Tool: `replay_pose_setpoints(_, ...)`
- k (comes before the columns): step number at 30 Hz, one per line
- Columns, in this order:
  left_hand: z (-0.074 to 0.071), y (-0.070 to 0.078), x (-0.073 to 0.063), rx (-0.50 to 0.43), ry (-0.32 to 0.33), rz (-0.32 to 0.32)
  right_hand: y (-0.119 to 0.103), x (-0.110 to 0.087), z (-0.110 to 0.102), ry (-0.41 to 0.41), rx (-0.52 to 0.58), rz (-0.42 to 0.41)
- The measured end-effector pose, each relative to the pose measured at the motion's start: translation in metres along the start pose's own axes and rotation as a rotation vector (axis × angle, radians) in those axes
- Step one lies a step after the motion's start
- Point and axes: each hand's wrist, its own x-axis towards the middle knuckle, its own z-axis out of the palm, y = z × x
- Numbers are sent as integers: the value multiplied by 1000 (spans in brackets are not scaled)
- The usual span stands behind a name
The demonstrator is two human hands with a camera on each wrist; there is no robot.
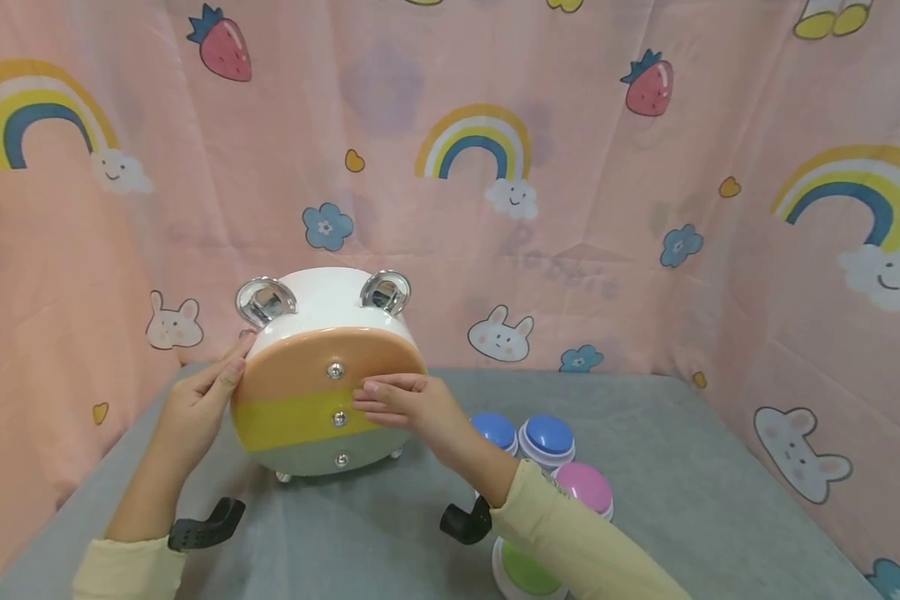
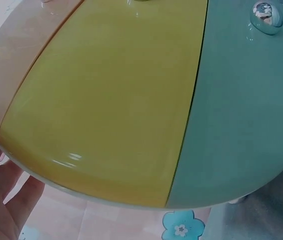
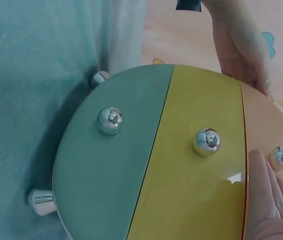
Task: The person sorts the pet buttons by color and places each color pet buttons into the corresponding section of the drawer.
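A small rounded drawer box (image 1: 330,358) stands on the table, white on top with two silver ear-shaped pieces. Its front has orange, yellow (image 2: 111,100) and green (image 3: 111,165) drawers, each with a round silver knob. My left hand (image 1: 195,408) rests against the box's left side, thumb near the front rim, other fingers reaching along the side. In front of the orange and yellow drawers is my right hand (image 1: 412,404), its fingers fairly straight and just right of the knobs. It holds nothing; whether its fingertips touch the front I cannot tell.
Right of the box, partly behind my right forearm, sit round push buttons: a blue one (image 1: 550,437), another blue one (image 1: 495,431), a pink one (image 1: 585,487) and a green one (image 1: 528,571). A grey cloth (image 1: 682,483) covers the table. Behind hangs a pink patterned curtain (image 1: 585,275).
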Motion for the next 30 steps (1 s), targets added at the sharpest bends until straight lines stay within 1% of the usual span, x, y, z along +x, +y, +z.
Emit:
replay_pose_setpoints(2, 0, 0, 0, 1, 2, 3, -1, 2, 1, -10, 9, 3)
replay_pose_setpoints(6, 1, -2, 1, 39, 18, 16, -3, 5, 4, -32, 26, 10)
replay_pose_setpoints(9, 2, -2, 1, 43, 26, 18, -4, 6, 7, -48, 38, 15)
replay_pose_setpoints(14, 3, -1, 1, 11, 23, 14, -5, 11, 11, -100, 74, 57)
replay_pose_setpoints(17, 2, 0, 2, 10, 25, 16, -6, 14, 14, -116, 130, 95)
replay_pose_setpoints(22, 2, 0, 3, 10, 30, 20, -7, 18, 19, -87, 222, 130)
replay_pose_setpoints(30, 3, 0, 1, 23, 34, 17, -7, 22, 27, -37, 315, 169)
